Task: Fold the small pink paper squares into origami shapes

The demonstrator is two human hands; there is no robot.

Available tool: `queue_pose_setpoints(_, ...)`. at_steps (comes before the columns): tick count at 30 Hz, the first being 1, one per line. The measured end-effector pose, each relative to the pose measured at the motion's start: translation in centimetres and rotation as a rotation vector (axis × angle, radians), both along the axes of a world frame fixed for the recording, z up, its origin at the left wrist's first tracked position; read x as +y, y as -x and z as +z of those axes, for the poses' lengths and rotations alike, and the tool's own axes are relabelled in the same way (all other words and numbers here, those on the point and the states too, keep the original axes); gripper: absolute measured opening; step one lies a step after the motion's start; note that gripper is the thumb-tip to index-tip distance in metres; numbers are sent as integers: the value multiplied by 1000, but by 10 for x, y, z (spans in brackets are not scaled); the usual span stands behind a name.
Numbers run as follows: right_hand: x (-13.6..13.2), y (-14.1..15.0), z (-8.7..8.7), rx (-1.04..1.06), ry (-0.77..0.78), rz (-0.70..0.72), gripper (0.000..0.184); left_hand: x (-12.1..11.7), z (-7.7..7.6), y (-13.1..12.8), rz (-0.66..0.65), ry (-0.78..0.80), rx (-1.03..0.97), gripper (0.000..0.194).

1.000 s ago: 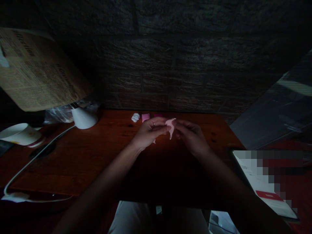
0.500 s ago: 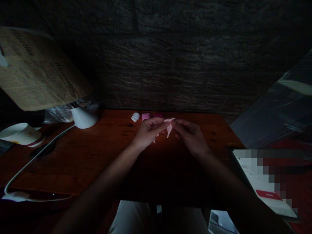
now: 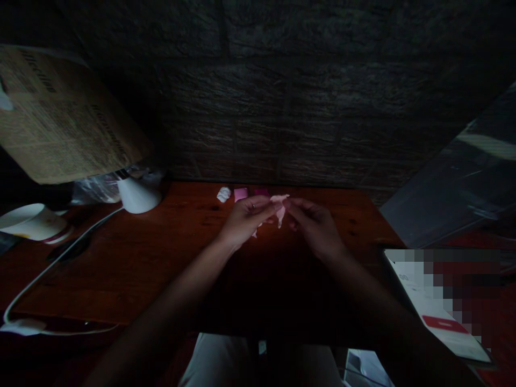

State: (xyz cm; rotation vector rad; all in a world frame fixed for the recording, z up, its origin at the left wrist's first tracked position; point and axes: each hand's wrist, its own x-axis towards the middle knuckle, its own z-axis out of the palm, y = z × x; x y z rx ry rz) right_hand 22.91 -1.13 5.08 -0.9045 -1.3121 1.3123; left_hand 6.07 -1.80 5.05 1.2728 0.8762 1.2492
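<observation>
Both hands meet above the wooden desk and pinch a limp, ragged pale pink piece (image 3: pixel 279 210), which looks like soft modelling clay. My left hand (image 3: pixel 244 217) is closed on its left side, with thumb and fingers together. From the other side my right hand (image 3: pixel 314 220) pinches its upper right edge. A narrow end of the piece hangs down between them. Another pale pink scrap (image 3: pixel 255 234) shows just under my left hand, partly hidden. Behind the hands lie a crumpled white lump (image 3: pixel 223 194), a pink square block (image 3: pixel 241 193) and a darker magenta block (image 3: pixel 261 192).
At the left stand a lamp with a newsprint shade (image 3: pixel 68 113) and white base (image 3: pixel 139 194), and a paper cup (image 3: pixel 32 221). A white cable (image 3: pixel 60 266) crosses the desk (image 3: pixel 133 269). A lit screen (image 3: pixel 435 306) is at right. A stone-patterned wall (image 3: pixel 258 107) rises behind.
The hanging end of the pink piece has swung slightly right and looks a little broader. Both hands keep nearly the same place and grip.
</observation>
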Motion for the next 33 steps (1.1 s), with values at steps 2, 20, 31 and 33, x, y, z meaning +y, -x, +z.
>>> queue_pose_setpoints(2,0,0,-1,-19,-27,-18,36,-1,0,0,25,-21,12,33)
queue_pose_setpoints(20,-1,1,-5,-56,-49,-72,33,2,0,-3,57,-107,29,29)
queue_pose_setpoints(31,0,-1,-3,-15,-11,-88,34,-1,1,-4,10,-47,-15,34)
queue_pose_setpoints(33,0,0,-2,-17,-5,-83,33,-2,1,-4,16,-33,-13,33)
